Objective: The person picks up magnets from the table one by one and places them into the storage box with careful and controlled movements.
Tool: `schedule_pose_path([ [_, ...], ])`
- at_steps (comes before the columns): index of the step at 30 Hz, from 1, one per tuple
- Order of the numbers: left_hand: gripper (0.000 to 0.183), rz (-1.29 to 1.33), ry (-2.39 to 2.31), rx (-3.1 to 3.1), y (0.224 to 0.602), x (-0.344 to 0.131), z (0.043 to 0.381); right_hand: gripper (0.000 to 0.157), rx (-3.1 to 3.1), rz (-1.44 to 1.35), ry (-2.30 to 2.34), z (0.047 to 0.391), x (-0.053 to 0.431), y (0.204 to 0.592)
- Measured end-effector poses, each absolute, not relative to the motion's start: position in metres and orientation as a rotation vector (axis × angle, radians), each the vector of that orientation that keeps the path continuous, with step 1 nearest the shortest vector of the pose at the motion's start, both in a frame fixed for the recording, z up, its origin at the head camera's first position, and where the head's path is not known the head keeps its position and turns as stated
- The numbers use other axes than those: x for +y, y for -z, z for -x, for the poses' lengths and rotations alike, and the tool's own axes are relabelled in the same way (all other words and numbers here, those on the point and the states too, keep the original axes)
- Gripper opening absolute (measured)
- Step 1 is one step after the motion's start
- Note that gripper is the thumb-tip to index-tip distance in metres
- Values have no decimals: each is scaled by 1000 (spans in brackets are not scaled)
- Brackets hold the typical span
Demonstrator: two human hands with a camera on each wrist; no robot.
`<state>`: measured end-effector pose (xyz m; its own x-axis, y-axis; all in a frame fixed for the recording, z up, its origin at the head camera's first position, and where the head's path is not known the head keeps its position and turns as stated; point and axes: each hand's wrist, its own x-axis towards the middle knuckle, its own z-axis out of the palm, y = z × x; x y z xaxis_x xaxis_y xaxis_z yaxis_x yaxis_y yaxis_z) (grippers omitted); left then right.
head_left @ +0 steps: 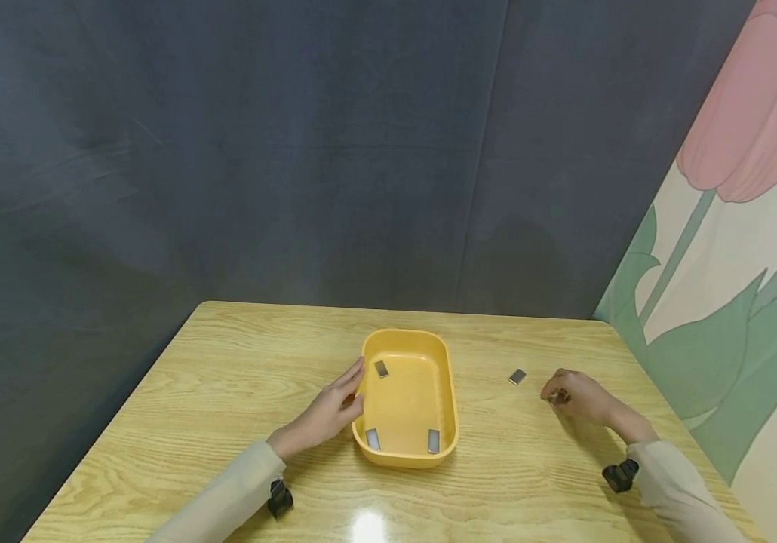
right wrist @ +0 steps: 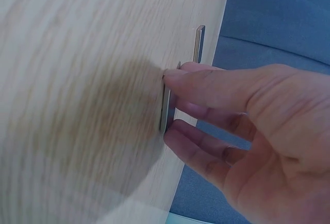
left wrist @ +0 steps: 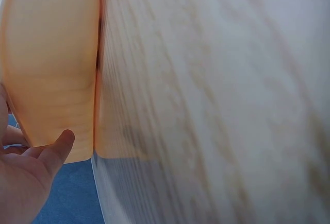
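A yellow plastic tub stands on the table, with small flat metallic rectangular pieces inside, one upper left, one lower left and one lower right. At the tub's left side, my left hand rests against wall and rim with its fingers extended; the left wrist view shows the thumb by the outer wall. My right hand is low over the table, right of the tub. Between its thumb and fingers it pinches another metallic piece, partly covered. A further piece lies just left of that hand.
The wood-grain table ends at a dark curtain behind. A wall painted with a tulip borders the right side. Black wrist cameras sit on both wrists, the left and the right.
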<state>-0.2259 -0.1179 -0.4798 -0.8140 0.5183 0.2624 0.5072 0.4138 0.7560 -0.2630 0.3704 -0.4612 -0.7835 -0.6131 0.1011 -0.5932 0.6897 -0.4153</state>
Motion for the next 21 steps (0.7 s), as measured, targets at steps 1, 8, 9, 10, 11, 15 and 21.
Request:
schedule_pose_path([
  [1,56,-953,-1398,2631,480,-118,226,22,2849,1019,669,263,371,461],
  [8,56,-953,-1383,2639,479,-118,227,17,2900,1026,616,264,372,462],
  [9,56,-952,-1384,2638,479,-118,227,16,2902,1018,613,264,373,462],
  [10,56,-949,-1384,2637,479,-118,227,14,2897,1002,610,264,373,462],
  [11,56,-949,-1383,2638,479,-118,226,14,2896,993,607,264,373,462],
  [15,56,-951,-1383,2641,479,-118,226,15,2889,976,602,263,374,461],
  [21,56,-953,-1393,2633,479,-118,227,15,2895,969,578,264,374,460],
])
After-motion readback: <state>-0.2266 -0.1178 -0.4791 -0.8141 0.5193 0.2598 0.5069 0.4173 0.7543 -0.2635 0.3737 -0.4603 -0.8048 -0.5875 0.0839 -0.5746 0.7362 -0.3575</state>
